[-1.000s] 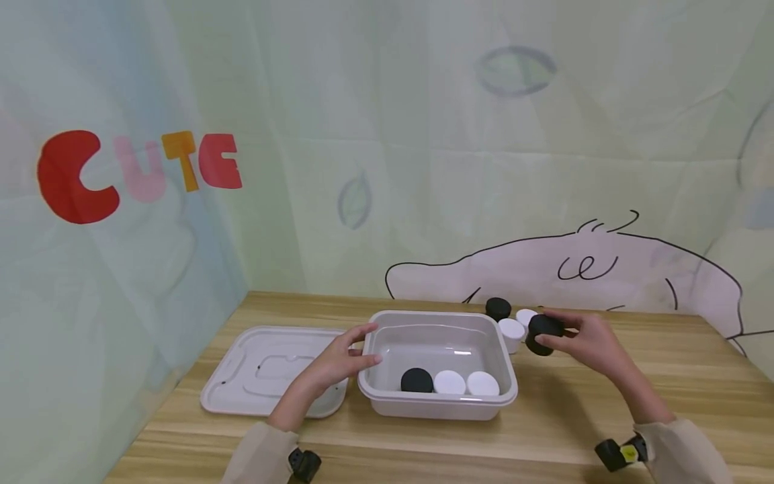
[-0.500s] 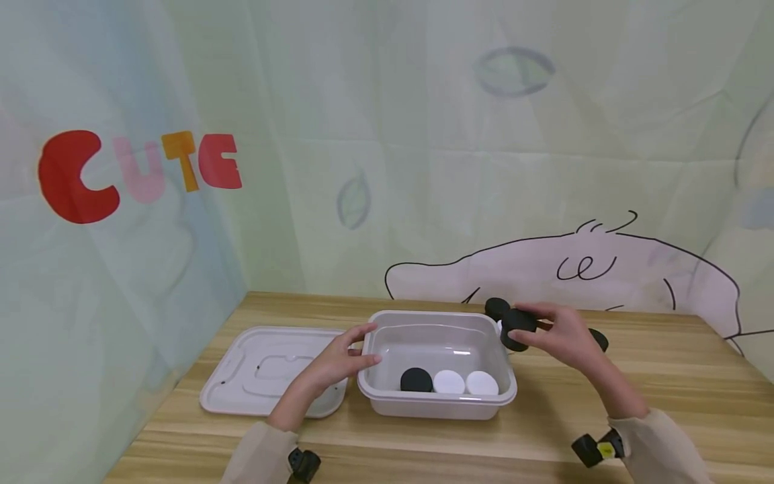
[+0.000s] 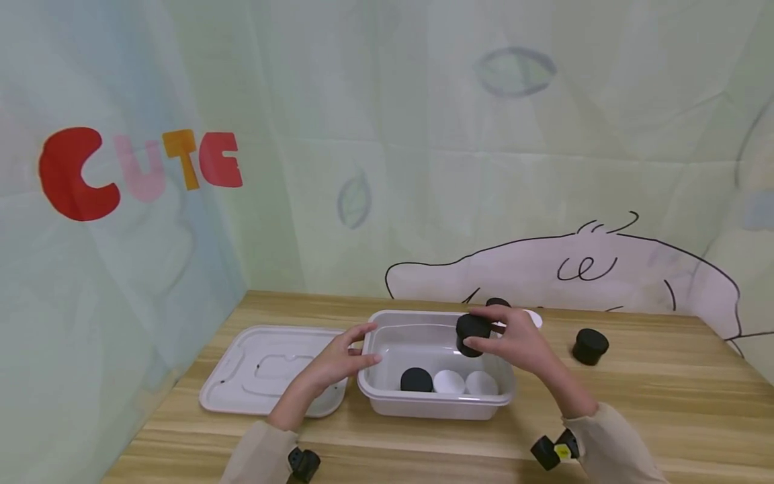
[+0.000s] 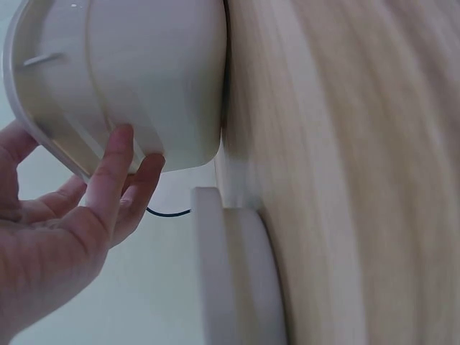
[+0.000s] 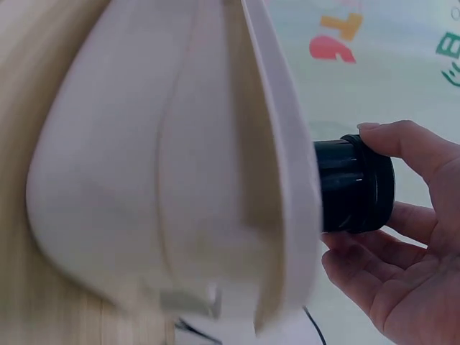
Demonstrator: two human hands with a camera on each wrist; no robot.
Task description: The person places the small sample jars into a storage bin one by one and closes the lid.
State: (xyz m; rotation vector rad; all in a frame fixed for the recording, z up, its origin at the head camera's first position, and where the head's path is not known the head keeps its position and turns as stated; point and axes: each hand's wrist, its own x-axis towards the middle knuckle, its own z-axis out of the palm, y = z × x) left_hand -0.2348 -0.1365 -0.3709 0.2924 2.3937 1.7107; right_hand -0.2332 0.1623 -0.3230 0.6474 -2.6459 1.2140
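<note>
Both hands are at the tub: the left hand [image 3: 338,359] has its fingers spread against the near-left wall and rim, while the right hand [image 3: 514,339] pinches a jar between thumb and fingers. Beneath everything, the worktop [image 3: 665,390] is wood-grained. On it stands the tub [image 3: 432,409], which has kept its place under the left hand, and the lid [image 3: 242,390] lies flat just left of it, likewise unmoved.

What has changed is the held black jar [image 3: 474,333]: half a second ago it was outside the tub's right wall, and now it is over the interior, upright, wider cap uppermost. The work seems to have passed from carrying across to placing, with the tub only part filled. Inside sit one black jar [image 3: 416,380] and two white jars [image 3: 449,382]. Outside, a lone black jar [image 3: 589,346] has come into full view, and a rear black jar [image 3: 498,302] and a white jar [image 3: 535,318] show behind the right hand.
</note>
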